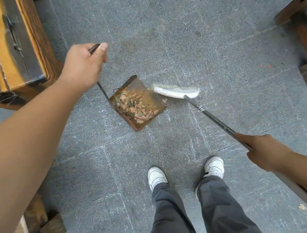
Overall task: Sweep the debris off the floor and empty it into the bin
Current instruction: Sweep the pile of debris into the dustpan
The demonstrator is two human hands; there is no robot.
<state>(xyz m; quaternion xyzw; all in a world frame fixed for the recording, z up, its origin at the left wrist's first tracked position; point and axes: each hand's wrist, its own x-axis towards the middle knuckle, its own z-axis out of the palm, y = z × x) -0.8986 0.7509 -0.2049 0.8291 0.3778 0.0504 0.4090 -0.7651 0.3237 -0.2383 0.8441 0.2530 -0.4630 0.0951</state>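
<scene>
Floor (216,33): grey stone paving, wooden benches (1,46) at edges.
Dustpan (138,102): debris (135,105) held inside.
Left hand (83,66): fingers wrapped round the dustpan handle (94,48).
Right hand (265,150): fingers wrapped round the broom (176,90) shaft.

Outdoor paved seating area, grey stone floor tiles (152,24), rustic charred-wood benches (1,46)

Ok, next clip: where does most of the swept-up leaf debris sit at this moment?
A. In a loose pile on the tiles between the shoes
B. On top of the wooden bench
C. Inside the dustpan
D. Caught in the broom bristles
C. The leaf debris lies heaped inside the dustpan, which the left hand steadies by its long handle while the right hand brings the broom to its open edge.
</scene>
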